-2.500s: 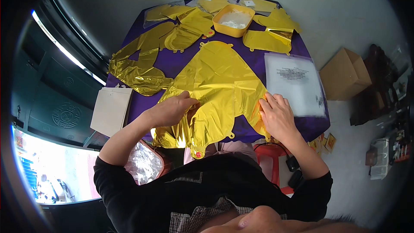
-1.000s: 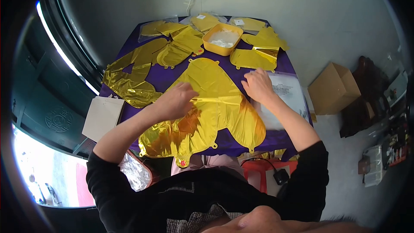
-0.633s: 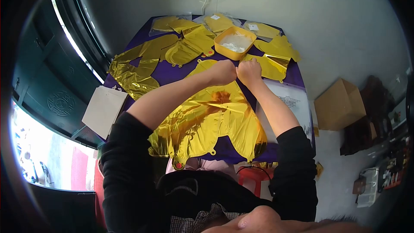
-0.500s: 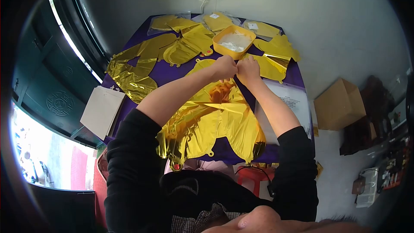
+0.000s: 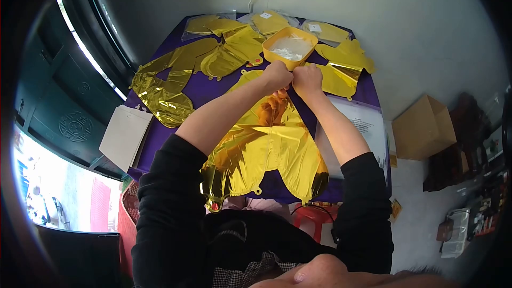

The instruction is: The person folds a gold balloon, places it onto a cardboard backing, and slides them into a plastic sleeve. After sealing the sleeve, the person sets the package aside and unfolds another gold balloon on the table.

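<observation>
A large flat gold foil balloon (image 5: 266, 144) lies across the purple table (image 5: 208, 88) in front of me. My left hand (image 5: 277, 76) and my right hand (image 5: 307, 79) sit side by side at its far top edge, both pinching the foil there. The foil under my hands is bunched and lifted slightly. Its near end hangs over the table's front edge toward my lap.
A yellow tray (image 5: 290, 48) with clear plastic pieces stands just beyond my hands. More gold foil balloons (image 5: 165, 85) lie left and right (image 5: 341, 64). A clear printed bag (image 5: 362, 128) lies at right, grey card sheets (image 5: 125, 136) at left, a cardboard box (image 5: 424, 128) on the floor.
Both hands left the near sides of the balloon, came together at its far top edge and gripped it. The foil has since bunched and been drawn up toward the tray.
</observation>
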Available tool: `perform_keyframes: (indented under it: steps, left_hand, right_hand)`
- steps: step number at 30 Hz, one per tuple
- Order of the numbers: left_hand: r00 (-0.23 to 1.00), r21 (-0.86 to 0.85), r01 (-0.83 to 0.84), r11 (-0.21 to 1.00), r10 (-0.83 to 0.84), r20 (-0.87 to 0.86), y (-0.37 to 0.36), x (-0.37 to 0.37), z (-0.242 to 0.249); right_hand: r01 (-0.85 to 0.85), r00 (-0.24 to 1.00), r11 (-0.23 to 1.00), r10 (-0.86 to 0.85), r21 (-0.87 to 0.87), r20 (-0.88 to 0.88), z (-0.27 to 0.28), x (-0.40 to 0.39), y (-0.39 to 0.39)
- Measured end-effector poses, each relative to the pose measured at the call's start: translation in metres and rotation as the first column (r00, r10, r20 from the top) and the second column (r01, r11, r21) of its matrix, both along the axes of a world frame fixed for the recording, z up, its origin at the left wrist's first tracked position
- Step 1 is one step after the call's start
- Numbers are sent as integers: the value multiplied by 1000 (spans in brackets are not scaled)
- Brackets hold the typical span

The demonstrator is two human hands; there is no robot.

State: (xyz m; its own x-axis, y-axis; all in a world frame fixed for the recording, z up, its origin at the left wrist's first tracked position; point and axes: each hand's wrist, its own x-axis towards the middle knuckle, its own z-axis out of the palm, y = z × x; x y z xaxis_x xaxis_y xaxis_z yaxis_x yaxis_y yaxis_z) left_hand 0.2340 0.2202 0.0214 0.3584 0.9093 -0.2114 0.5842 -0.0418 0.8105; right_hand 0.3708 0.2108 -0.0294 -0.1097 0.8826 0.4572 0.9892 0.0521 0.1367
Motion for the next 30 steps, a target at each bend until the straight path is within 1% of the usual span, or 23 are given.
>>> perform_keyframes:
  steps: [2, 4, 6, 7, 8, 9, 10, 12, 13, 15, 19, 21, 26, 27, 28, 29, 30]
  left_hand:
    - [1000, -27, -3, 1000, 4, 24, 4, 3, 0]
    - [999, -59, -3, 998, 6, 48, 4, 5, 0]
    - [972, -147, -7, 989, 41, 230, 1, 9, 4]
    - [971, -151, -4, 989, 39, 234, 1, 13, 3]
    - [932, -232, 44, 972, 44, 360, 2, 17, 2]
    - [876, -302, 103, 948, 58, 479, 2, 22, 2]
    - [873, -300, 108, 948, 54, 484, 0, 29, 3]
    - [743, -443, 230, 867, 137, 655, -5, 45, 4]
    - [740, -440, 236, 866, 133, 659, -9, 51, 8]
    - [677, -509, 317, 800, 184, 712, -16, 62, 14]
    - [677, -486, 330, 809, 156, 719, -24, 68, 16]
    - [664, -454, 371, 810, 110, 739, -21, 69, 14]
    - [609, -414, 330, 848, 143, 780, -27, 71, 16]
    - [586, -392, 312, 865, 150, 796, -29, 72, 17]
    - [588, -394, 313, 864, 149, 795, -26, 74, 13]
    - [574, -372, 328, 869, 130, 809, -22, 75, 10]
    - [559, -349, 343, 872, 109, 822, -19, 77, 7]
  right_hand:
    - [13, 999, 998, -9, 66, -48, 13, 5, -1]
    - [79, 980, 996, -70, 44, -187, 45, 12, -7]
    - [87, 964, 995, -72, 48, -256, 78, 31, -11]
    - [30, 971, 997, -14, 66, -238, 87, 46, -10]
    - [-26, 975, 996, 44, 84, -218, 94, 59, -11]
    - [-95, 942, 983, 140, 156, -304, 98, 67, -14]
    - [-92, 945, 983, 136, 157, -299, 102, 72, -21]
    - [-230, 916, 963, 262, 138, -304, 107, 77, -36]
    - [-227, 918, 964, 259, 138, -299, 103, 78, -39]
    - [-207, 861, 974, 225, 90, -456, 94, 77, -44]
    - [-192, 788, 978, 206, 86, -581, 84, 72, -48]
    - [-196, 767, 977, 206, 82, -608, 80, 71, -47]
    - [-215, 704, 971, 227, 103, -673, 73, 70, -43]
    - [-216, 677, 974, 201, 70, -709, 73, 71, -42]
    - [-218, 648, 975, 172, 36, -742, 72, 72, -42]
    - [-215, 647, 976, 170, 36, -743, 72, 73, -42]
    - [-305, 466, 952, 145, -5, -873, 71, 74, -43]
